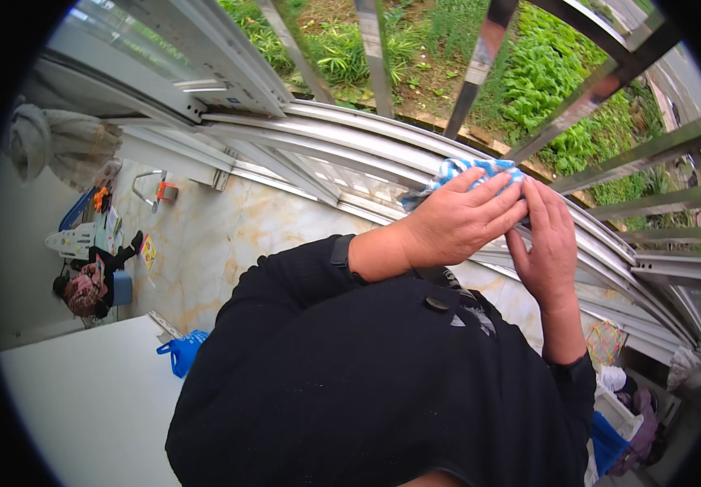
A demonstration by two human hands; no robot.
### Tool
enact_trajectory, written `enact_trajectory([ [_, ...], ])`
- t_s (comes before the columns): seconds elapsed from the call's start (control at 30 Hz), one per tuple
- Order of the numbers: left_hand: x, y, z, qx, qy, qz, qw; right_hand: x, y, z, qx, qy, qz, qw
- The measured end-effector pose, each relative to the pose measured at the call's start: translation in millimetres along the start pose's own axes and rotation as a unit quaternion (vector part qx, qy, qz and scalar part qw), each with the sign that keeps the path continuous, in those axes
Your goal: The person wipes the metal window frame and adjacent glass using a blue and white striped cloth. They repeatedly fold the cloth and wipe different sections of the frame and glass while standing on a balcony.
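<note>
A blue-and-white checked cloth [478,165] lies bunched on the white metal sliding-window track [381,143]. My left hand [463,219] is spread over it from above, pressing it against the track, with part of the cloth showing beyond the fingers. My right hand [548,243] meets the left fingertips at the cloth's right end. Its fingers are together and bent over the rail, its thumb lower down, and a bit of cloth shows between them. Most of the cloth under both palms is hidden.
Shiny metal bars [478,67] stand just outside the track, before a vegetable garden [545,79]. A sliding window sash [204,61] is at upper left. Far left, a person [85,286] sits on a blue stool [122,287]. A blue bag [184,352] is beside a white surface [94,402].
</note>
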State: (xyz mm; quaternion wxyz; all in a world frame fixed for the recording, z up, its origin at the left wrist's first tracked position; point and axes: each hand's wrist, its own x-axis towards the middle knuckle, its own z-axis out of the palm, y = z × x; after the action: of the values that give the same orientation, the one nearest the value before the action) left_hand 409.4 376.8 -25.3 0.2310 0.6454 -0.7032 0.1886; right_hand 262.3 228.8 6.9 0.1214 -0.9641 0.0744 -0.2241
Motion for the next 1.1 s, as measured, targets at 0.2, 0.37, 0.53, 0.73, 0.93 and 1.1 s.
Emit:
enact_trajectory([
  [0.2, -93.0, -85.2, -61.2, 0.107, 0.002, -0.182, 0.978, -7.7, 7.0, 3.8, -0.096, -0.03, -0.008, 0.995],
  [0.37, -72.1, -62.5, -42.0, 0.092, 0.119, -0.275, 0.95, -9.0, 4.1, 12.8, -0.097, 0.004, -0.005, 0.995],
  [0.53, -71.0, -42.0, -19.5, 0.111, 0.065, -0.138, 0.982, -7.9, 3.4, 9.8, -0.091, 0.01, -0.013, 0.996],
  [0.73, -108.1, -102.9, -63.3, 0.153, 0.169, -0.287, 0.931, -8.2, 2.6, 13.7, -0.083, 0.031, -0.012, 0.996],
  [0.93, -83.8, -39.8, -9.2, 0.126, 0.083, -0.186, 0.971, -7.5, 1.8, 12.4, -0.082, 0.036, -0.01, 0.996],
  [1.1, -101.8, -82.9, -52.6, 0.156, 0.123, -0.234, 0.952, -8.1, 2.7, 13.7, -0.078, 0.052, -0.011, 0.996],
])
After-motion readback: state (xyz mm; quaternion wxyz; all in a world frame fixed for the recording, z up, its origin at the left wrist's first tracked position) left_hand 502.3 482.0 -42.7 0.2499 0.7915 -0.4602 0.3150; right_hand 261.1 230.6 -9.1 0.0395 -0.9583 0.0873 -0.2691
